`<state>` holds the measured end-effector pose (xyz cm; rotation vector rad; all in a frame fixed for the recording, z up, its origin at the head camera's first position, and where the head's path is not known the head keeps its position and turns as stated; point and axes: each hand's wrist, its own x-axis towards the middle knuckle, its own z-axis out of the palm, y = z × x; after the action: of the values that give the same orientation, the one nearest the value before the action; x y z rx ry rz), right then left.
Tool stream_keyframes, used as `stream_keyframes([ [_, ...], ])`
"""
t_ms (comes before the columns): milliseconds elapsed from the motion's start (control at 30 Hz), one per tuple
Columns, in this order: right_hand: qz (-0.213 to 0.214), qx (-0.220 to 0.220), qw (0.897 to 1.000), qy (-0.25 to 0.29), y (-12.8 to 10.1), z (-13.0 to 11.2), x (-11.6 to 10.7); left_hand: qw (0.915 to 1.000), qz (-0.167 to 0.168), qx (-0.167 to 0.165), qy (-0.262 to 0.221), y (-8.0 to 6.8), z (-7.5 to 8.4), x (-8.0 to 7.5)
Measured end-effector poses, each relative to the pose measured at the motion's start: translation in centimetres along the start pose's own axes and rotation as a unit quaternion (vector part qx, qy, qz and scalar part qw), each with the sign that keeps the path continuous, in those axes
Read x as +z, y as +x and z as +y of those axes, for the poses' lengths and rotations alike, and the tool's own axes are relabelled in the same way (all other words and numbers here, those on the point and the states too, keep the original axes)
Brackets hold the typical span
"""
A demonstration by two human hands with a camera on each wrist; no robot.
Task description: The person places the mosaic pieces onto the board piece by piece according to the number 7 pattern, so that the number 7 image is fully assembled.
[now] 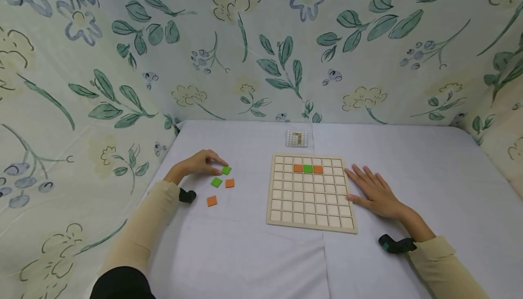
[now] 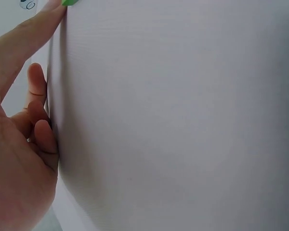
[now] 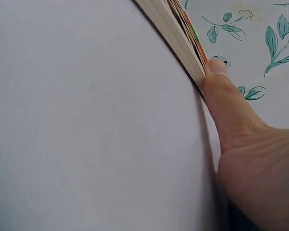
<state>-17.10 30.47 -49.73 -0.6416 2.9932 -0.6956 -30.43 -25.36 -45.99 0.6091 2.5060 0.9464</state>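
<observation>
On the left of the table my left hand (image 1: 200,163) pinches a green square tile (image 1: 226,170) between thumb and index finger. That tile's corner shows at the fingertips in the left wrist view, above the curled other fingers. Close by lie another green tile (image 1: 216,182), an orange tile (image 1: 230,183) and a second orange tile (image 1: 211,201). My right hand (image 1: 376,194) rests flat with fingers spread, its thumb and index fingertips at the right edge of a wooden grid board (image 1: 310,229). Near the board's top sit an orange, a green (image 1: 308,169) and an orange tile in a row.
Behind the board lies a small grid card (image 1: 296,138) with a coloured pattern. A white cloth (image 1: 245,253) covers the table, with a fold line running front to back. Floral curtains (image 1: 261,63) hang behind and on both sides.
</observation>
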Motion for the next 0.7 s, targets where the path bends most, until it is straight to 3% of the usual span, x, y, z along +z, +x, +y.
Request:
stream_keyframes([
  [300, -0.004, 0.001, 1.000, 0.002, 0.01, -0.06, -0.15, 0.9998, 0.001, 0.017, 0.009, -0.15, -0.10, 0.09],
  [467, -0.009, 0.001, 1.000, 0.003, 0.01, -0.10, -0.24, 1.0000, 0.000, 0.005, 0.008, -0.24, 0.01, 0.10],
  [700, -0.001, 0.003, 1.000, 0.005, 0.06, 0.08, 0.16, 0.9997, 0.011, 0.009, -0.018, -0.38, 0.43, 0.06],
])
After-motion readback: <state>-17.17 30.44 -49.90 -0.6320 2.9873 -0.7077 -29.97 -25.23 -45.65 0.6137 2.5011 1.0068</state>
